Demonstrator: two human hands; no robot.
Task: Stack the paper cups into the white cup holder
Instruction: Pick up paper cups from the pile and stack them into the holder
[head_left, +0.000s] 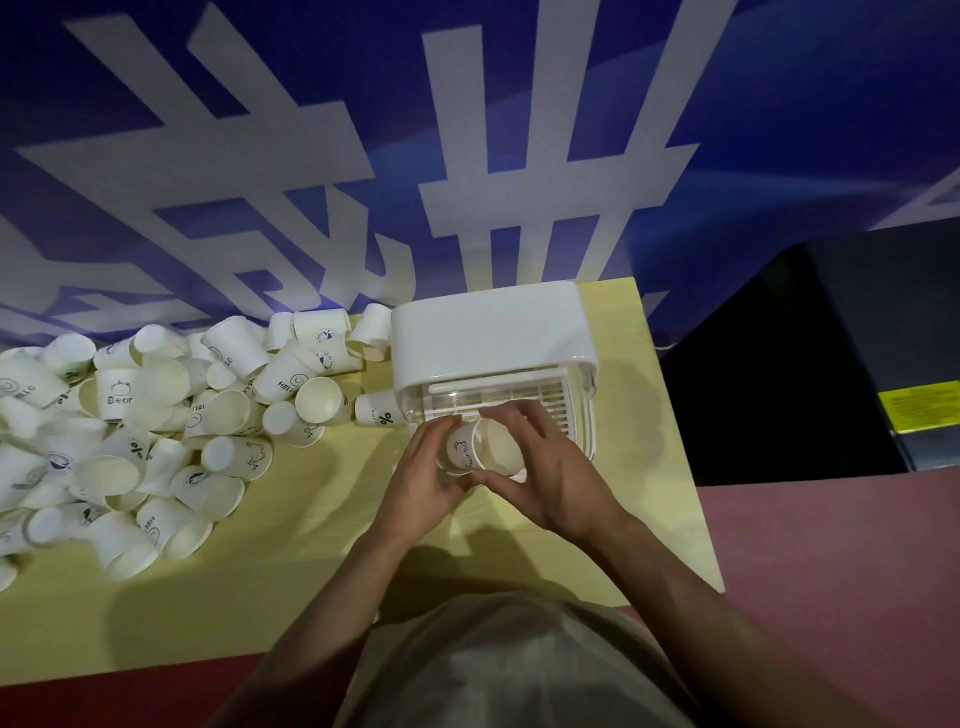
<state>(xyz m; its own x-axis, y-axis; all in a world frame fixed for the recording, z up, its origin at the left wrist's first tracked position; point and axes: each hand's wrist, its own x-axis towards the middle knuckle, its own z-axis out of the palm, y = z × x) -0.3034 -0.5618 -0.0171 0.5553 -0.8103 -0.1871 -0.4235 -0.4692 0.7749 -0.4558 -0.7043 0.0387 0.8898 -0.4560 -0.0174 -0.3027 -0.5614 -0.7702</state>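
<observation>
The white cup holder (488, 332) stands at the back right of the yellow table (291, 561), its slotted front tray facing me. Just in front of that tray, my left hand (426, 483) grips a white paper cup with a small drawing (460, 451). My right hand (540, 473) holds a second paper cup (501, 449), its open mouth turned towards me. The two cups touch side by side between my hands. A big heap of loose paper cups (156, 415) covers the left part of the table.
A single cup with a percent sign (379, 410) lies just left of the holder. A dark cabinet (810, 358) with a yellow label stands to the right beyond the table edge. A blue wall with white lettering rises behind. Bare yellow tabletop lies in front of my hands.
</observation>
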